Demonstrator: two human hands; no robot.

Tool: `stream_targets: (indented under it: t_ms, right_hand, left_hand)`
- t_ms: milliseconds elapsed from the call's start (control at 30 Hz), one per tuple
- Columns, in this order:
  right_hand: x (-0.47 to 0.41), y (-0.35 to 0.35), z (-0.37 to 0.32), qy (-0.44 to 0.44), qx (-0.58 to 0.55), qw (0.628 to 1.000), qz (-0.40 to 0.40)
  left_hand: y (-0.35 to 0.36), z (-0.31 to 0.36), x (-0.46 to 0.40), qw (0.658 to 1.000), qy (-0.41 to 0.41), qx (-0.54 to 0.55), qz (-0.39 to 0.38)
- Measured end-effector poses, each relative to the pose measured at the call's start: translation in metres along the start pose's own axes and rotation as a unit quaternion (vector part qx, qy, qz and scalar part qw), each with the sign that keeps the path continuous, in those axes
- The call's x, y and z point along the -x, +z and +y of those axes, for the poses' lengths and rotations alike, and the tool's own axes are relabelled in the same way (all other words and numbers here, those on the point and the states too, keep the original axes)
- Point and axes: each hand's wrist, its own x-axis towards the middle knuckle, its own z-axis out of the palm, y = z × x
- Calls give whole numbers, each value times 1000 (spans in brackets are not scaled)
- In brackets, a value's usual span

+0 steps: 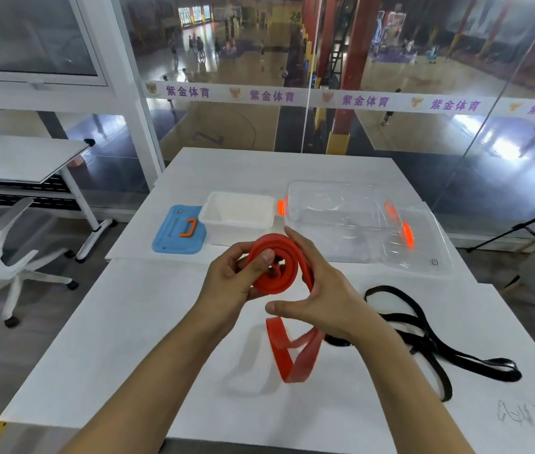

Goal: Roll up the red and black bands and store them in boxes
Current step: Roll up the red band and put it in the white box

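I hold the red band (276, 263) in the air above the white table (148, 339), partly wound into a flat coil that faces me. My left hand (231, 283) pinches that coil: the thumb (264, 258) presses on its near face at about nine o'clock from the coil's centre, and the other fingers curl behind it, hidden. My right hand (322, 296) cups the coil's rim on the three o'clock side, fingers reaching up and over the top, thumb stretched out below toward six o'clock, not pressing on anything I can see.

What matters for the coming turn is the loose tail: it leaves the coil under my right palm and hangs toward six o'clock, its folded end looking as if it just touches the table. So the right hand is the nearer one to feed it, and I judge the left should only keep the core clamped.

The black band (430, 342) lies unrolled on the table at four o'clock from my hands, well apart. The open white box (238, 217) sits at twelve o'clock, the clear box (341, 221) at one o'clock, and a blue lid (177, 231) at eleven.
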Motion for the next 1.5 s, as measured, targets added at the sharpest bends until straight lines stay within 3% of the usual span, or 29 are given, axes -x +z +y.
stream_targets:
  t_ms: [233, 333, 467, 600, 767, 900, 1133, 1333, 1500]
  right_hand:
    - [6, 31, -9, 14, -5, 989, 149]
    - [2, 33, -8, 22, -6, 986, 166]
    - [0, 23, -5, -5, 19, 994, 105]
    - [-1, 2, -4, -29, 96, 995, -10]
    - [-3, -5, -17, -43, 193, 975, -101]
    - [-3, -8, -24, -53, 176, 980, -81]
    - [-1, -20, -16, -48, -53, 997, -35]
    - [-1, 2, -16, -64, -63, 995, 35]
    - [-3, 32, -17, -35, -48, 985, 165]
  left_hand:
    - [22, -6, 5, 997, -25, 66, 35]
    - [22, -8, 6, 996, -52, 62, 22]
    - [6, -5, 8, 997, -73, 11, -27]
    - [-13, 6, 6, 992, -94, -18, -85]
    - [-27, 33, -2, 957, -60, -211, -187]
    - [-26, 37, -1, 956, 15, -250, -152]
    - [-15, 32, 2, 986, 111, -118, -47]
    - [4, 26, 2, 992, 97, -45, 69]
    - [17, 14, 3, 989, 69, -74, 106]
